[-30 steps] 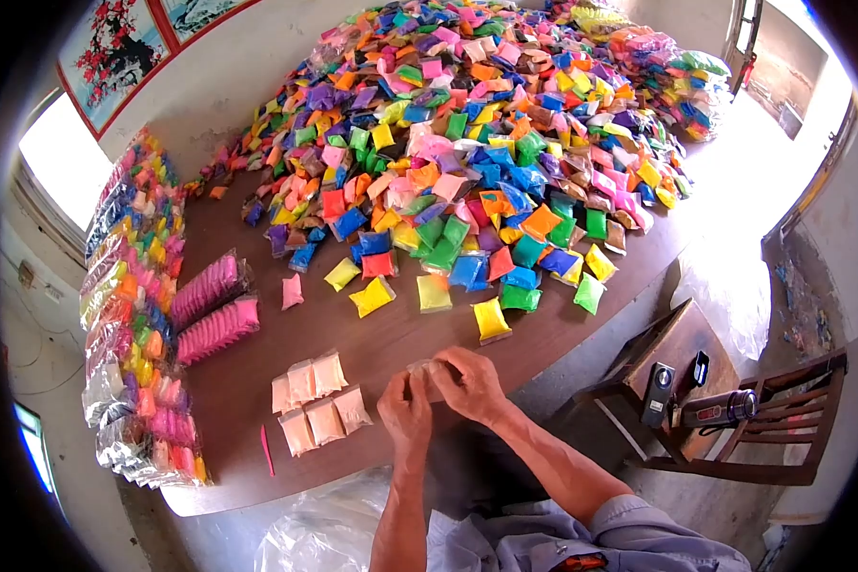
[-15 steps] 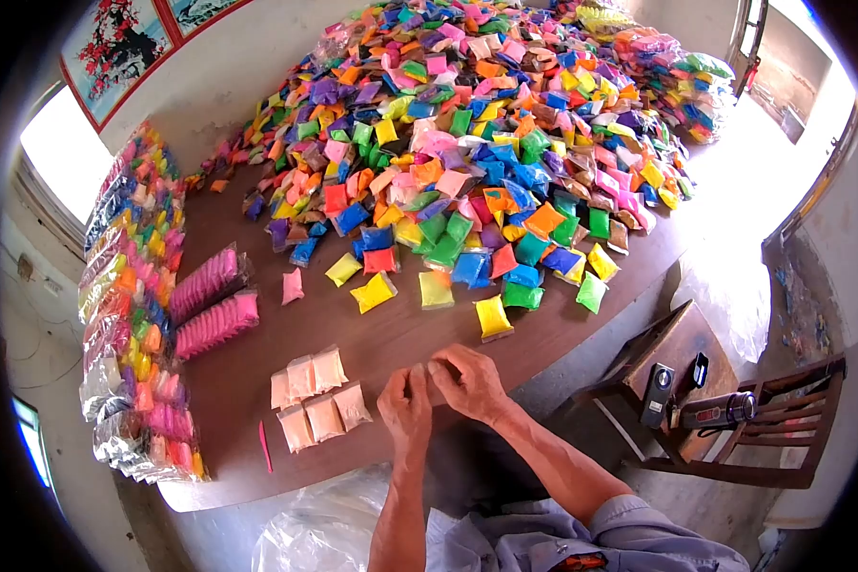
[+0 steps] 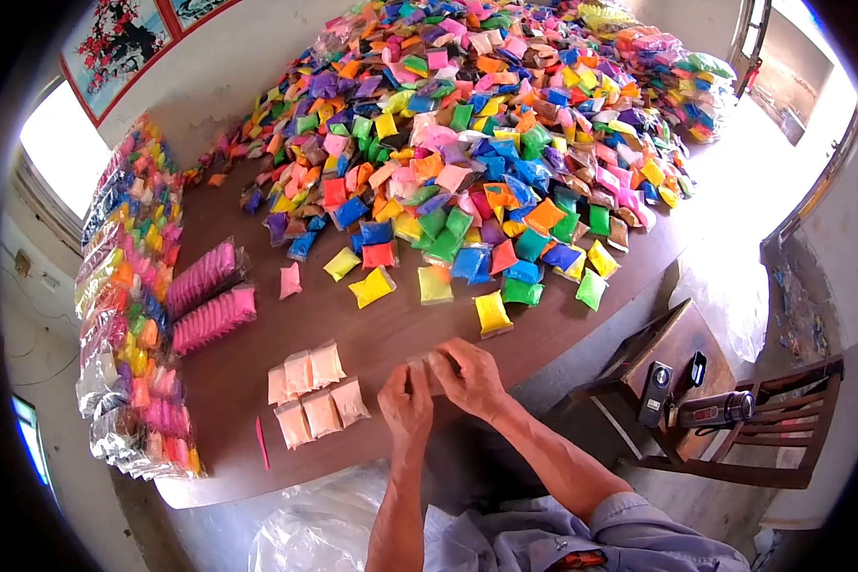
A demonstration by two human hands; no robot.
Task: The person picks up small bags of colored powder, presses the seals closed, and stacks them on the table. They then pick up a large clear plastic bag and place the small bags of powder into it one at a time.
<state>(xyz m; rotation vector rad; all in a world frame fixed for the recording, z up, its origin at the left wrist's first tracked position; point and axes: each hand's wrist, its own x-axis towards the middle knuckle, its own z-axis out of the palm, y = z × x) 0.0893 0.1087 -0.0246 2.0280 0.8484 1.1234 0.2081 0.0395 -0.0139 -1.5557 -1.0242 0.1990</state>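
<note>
Close together at the table's near edge, my left hand [image 3: 406, 402] and my right hand [image 3: 470, 378] are both closed in a pinch. Between their fingertips shows a thin, pale, see-through piece that looks like a clear plastic bag [image 3: 433, 373]; its lower part is hidden. To the left of my left hand lie peach packets [image 3: 322, 414] in two short rows, side by side. A thin pink plastic tool [image 3: 261, 442] rests left of them. Past my right hand is a yellow packet [image 3: 493, 313], the nearest of the loose ones.
A large heap of coloured packets [image 3: 448, 143] covers the back of the brown table [image 3: 353, 324]. Two rows of pink packets [image 3: 214, 319] and stacked bagged packets [image 3: 143, 315] stand at the left. On the right, a wooden stool [image 3: 705, 334] holds a flask [image 3: 715, 410].
My hands have shifted slightly, with the right fingers a little higher and more of the pale see-through piece showing between them. The view has tilted a touch; the packets lie as before.
</note>
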